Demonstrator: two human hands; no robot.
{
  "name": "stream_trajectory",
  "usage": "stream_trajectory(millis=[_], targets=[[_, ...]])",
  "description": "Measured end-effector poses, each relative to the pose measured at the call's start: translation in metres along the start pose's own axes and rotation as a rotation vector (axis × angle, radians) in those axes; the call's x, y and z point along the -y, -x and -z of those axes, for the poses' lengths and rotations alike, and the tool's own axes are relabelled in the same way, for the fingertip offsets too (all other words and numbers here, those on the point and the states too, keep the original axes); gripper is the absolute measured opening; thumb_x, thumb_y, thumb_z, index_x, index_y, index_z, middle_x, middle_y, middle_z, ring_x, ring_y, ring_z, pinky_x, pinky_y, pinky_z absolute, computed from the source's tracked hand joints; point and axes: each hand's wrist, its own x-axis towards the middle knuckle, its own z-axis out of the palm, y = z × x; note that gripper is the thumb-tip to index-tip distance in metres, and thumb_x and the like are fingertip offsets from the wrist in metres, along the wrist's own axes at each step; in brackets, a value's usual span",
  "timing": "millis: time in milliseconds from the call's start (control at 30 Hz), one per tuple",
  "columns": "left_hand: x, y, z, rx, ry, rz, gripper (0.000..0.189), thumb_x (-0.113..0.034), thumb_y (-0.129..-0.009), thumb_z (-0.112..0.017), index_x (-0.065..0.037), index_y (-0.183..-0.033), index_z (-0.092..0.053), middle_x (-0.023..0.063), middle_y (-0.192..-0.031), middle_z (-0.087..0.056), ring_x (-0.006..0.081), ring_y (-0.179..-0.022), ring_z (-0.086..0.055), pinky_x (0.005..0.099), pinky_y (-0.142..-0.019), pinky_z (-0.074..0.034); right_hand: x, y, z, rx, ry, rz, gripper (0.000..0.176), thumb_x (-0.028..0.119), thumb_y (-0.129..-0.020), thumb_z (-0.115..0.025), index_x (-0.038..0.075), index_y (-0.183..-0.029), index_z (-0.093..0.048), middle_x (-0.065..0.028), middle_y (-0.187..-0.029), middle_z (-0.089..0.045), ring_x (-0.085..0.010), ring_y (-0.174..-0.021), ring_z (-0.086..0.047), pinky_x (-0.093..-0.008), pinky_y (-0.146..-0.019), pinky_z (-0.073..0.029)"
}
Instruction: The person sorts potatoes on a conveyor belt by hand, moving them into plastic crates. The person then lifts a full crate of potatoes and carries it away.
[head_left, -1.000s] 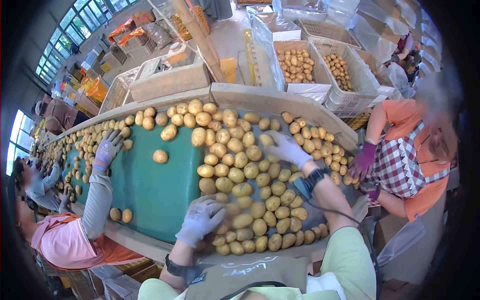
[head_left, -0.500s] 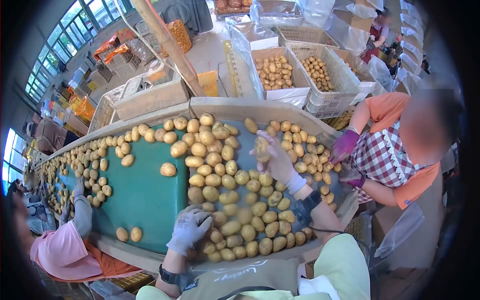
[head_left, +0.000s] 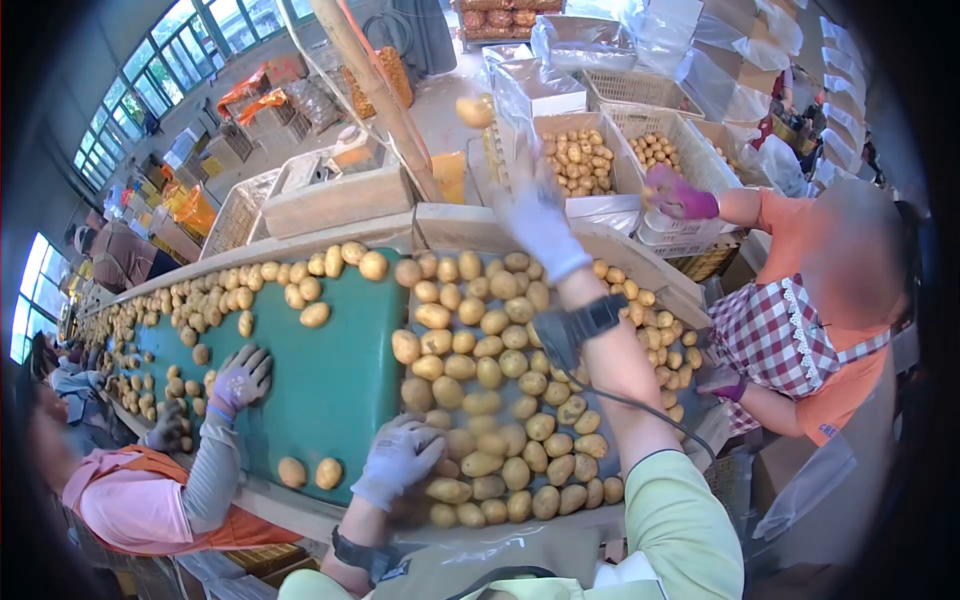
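My right hand [head_left: 540, 215], in a pale glove, reaches over the table's far edge with its blurred fingers stretched out and apart. Beyond the fingertips a blurred potato [head_left: 475, 111] hangs in the air, apart from the hand. At the near left of the pile, my left hand [head_left: 400, 460] rests palm down in a gloved, loosely bent pose, touching potatoes at the belt's end. Many potatoes [head_left: 513, 363] spread over the bluish table surface in front of me. Both wrists carry dark straps, and a black cable runs along my right forearm.
A green belt [head_left: 320, 380] with potatoes extends left. Beyond the far edge stand a potato-filled box [head_left: 590, 205] and a white crate [head_left: 680, 130]. Co-workers stand at both sides; one purple-gloved hand [head_left: 682, 193] is over the crates, another gloved hand [head_left: 242, 375] over the belt.
My right hand has moved forward past the far edge, and the potato it held is now loose in the air. The right co-worker's hand went to the crates; belt potatoes shifted.
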Motion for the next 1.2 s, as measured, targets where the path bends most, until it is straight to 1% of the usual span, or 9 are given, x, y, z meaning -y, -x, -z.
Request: stream_trajectory(millis=[33, 200, 333, 467, 567, 700, 767, 967, 1200], targets=[[0.005, 0.003, -0.002, 0.010, -0.028, 0.017, 0.025, -0.031, -0.095, -0.064, -0.015, -0.105, -0.080, 0.0108, -0.112, -0.077, 0.0367, -0.122, -0.064, 0.0471, -0.107, -0.050, -0.016, 0.019, -0.012, 0.327, 0.031, -0.286, 0.063, 0.027, -0.099, -0.062, 0.004, -0.155, -0.046, -0.0293, -0.154, -0.049, -0.0438, -0.147, -0.044, -0.0505, -0.122, -0.035], [0.003, 0.004, -0.005, -0.011, 0.000, 0.037, 0.025, -0.031, -0.096, -0.064, -0.015, -0.107, -0.080, 0.0117, -0.112, -0.077, 0.0376, -0.124, -0.064, 0.0476, -0.107, -0.050, -0.019, 0.193, 0.018, 0.751, 0.104, -0.052, 0.058, 0.036, -0.091, -0.070, 0.015, -0.144, -0.058, -0.0204, -0.136, -0.059, -0.0412, -0.130, -0.054, -0.0566, -0.115, -0.040], [0.006, 0.002, -0.010, -0.044, 0.018, 0.029, 0.023, -0.029, -0.094, -0.067, -0.014, -0.104, -0.080, 0.0109, -0.107, -0.077, 0.0380, -0.120, -0.064, 0.0480, -0.106, -0.050, -0.030, 0.281, 0.086, 0.887, -0.062, 0.192, 0.059, 0.040, -0.087, -0.074, 0.022, -0.141, -0.061, -0.0188, -0.144, -0.054, -0.0405, -0.136, -0.049, -0.0660, -0.112, -0.038], [0.002, -0.006, -0.012, -0.062, -0.021, 0.016, 0.020, -0.029, -0.092, -0.067, -0.014, -0.094, -0.080, 0.0089, -0.102, -0.077, 0.0350, -0.113, -0.066, 0.0473, -0.102, -0.051, -0.028, 0.269, 0.131, 0.672, 0.650, 0.022, 0.052, 0.039, -0.088, -0.074, 0.021, -0.137, -0.065, -0.0189, -0.141, -0.056, -0.0372, -0.136, -0.050, -0.0566, -0.111, -0.045], [0.003, -0.008, -0.012, -0.037, -0.049, 0.006, 0.021, -0.029, -0.092, -0.067, -0.014, -0.096, -0.080, 0.0088, -0.103, -0.077, 0.0360, -0.115, -0.065, 0.0470, -0.103, -0.050, -0.028, 0.268, 0.150, 1.225, -0.119, -0.146, 0.062, 0.043, -0.096, -0.069, 0.020, -0.151, -0.053, -0.0253, -0.159, -0.040, -0.0476, -0.141, -0.043, -0.0509, -0.118, -0.038], [0.001, -0.011, -0.013, -0.030, -0.082, 0.013, 0.022, -0.029, -0.092, -0.067, -0.013, -0.098, -0.081, 0.0092, -0.104, -0.078, 0.0369, -0.116, -0.065, 0.0469, -0.104, -0.050, -0.045, 0.224, 0.109, 0.936, -0.348, -0.767, 0.061, 0.049, -0.095, -0.067, 0.024, -0.149, -0.055, -0.0216, -0.156, -0.044, -0.0415, -0.145, -0.042, -0.0560, -0.111, -0.044], [-0.001, -0.013, -0.012, -0.023, -0.080, 0.026, 0.023, -0.029, -0.093, -0.067, -0.012, -0.100, -0.081, 0.0101, -0.106, -0.078, 0.0371, -0.118, -0.065, 0.0474, -0.105, -0.049, -0.031, 0.212, 0.078, 0.950, 0.266, -0.413, 0.063, 0.056, -0.097, -0.064, 0.030, -0.152, -0.052, -0.0252, -0.160, -0.038, -0.0485, -0.149, -0.033, -0.0664, -0.117, -0.032], [0.001, -0.009, -0.011, -0.025, -0.033, 0.058, 0.023, -0.029, -0.094, -0.066, -0.012, -0.100, -0.080, 0.0109, -0.107, -0.078, 0.0379, -0.120, -0.064, 0.0480, -0.106, -0.048, -0.001, 0.267, 0.122, 1.011, -0.005, 0.156, 0.049, 0.051, -0.096, -0.065, 0.035, -0.142, -0.062, -0.0152, -0.154, -0.048, -0.0386, -0.146, -0.040, -0.0692, -0.121, -0.022], [-0.001, -0.012, -0.007, -0.031, -0.039, 0.060, 0.022, -0.027, -0.095, -0.065, -0.012, -0.100, -0.080, 0.0099, -0.108, -0.078, 0.0368, -0.120, -0.064, 0.0475, -0.106, -0.048, -0.041, 0.240, 0.107, 0.819, 0.237, -0.220, 0.039, 0.040, -0.090, -0.067, 0.024, -0.126, -0.067, -0.0097, -0.136, -0.057, -0.0338, -0.124, -0.055, -0.0623, -0.110, -0.034]])
